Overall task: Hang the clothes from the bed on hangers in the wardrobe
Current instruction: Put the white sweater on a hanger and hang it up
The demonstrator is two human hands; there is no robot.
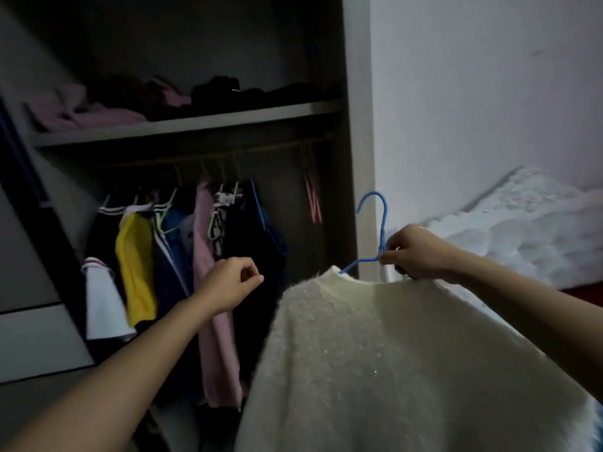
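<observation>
Right hand [411, 252] grips the blue hanger [375, 234] neck, cream fuzzy sweater [375, 353] hanging near right. Left hand [230, 283] curled, empty — I'd hook the rail [208, 155] gap on the right, keeping shoulders level.

Cream fuzzy sweater [375, 353] draped on blue hanger [380, 223]

Cream sweater [375, 353], blue hanger [380, 220], yellow garment [135, 265], pink garment [204, 256].
</observation>
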